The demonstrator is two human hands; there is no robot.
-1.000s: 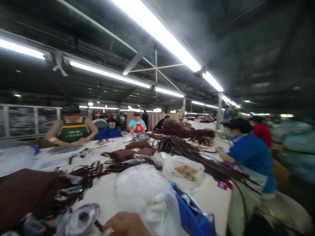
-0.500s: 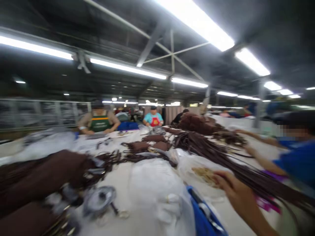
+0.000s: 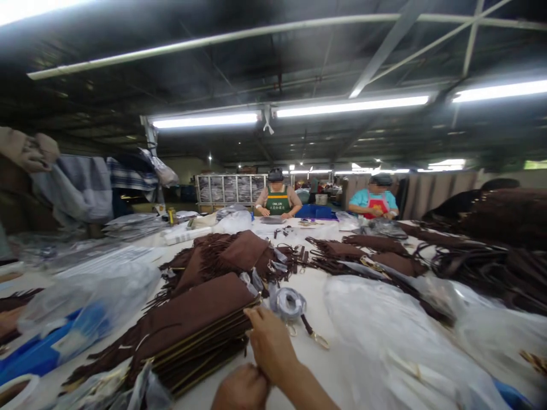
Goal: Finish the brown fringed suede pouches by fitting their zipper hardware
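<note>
The right hand (image 3: 271, 341) is bent at the near right corner of a stack of brown pouches (image 3: 200, 307), its fingertips close to or touching the zipped edges; whether they pinch a pouch or some small fitting, I cannot tell. The left hand (image 3: 243, 387) is curled just below it, against or overlapping the right wrist and partly cut off by the lower edge, so its grip cannot be read either. Half a second ago the right hand was over at the clear bag of brass fittings (image 3: 534, 361), and the left was out of sight; now the view has swung left, both hands are together, and that bag has slid to the right edge. I take this to mean the work has passed from the fittings to the pouches, perhaps with a piece carried across, though none shows clearly. The stack lies tilted on the pale table (image 3: 311, 285), fringe spilling left, with a fringed brown pile (image 3: 243, 250) just beyond it. Right of the stack sit a plastic-wrapped grey coil (image 3: 288, 302) and a short strap with a gold clasp (image 3: 314, 333); further right is a large clear bag (image 3: 371, 319). A blue tray (image 3: 43, 347) stands near left. On the far side, a co-worker in a green apron (image 3: 277, 199) and another in a red apron (image 3: 376, 204) face this way.
</note>
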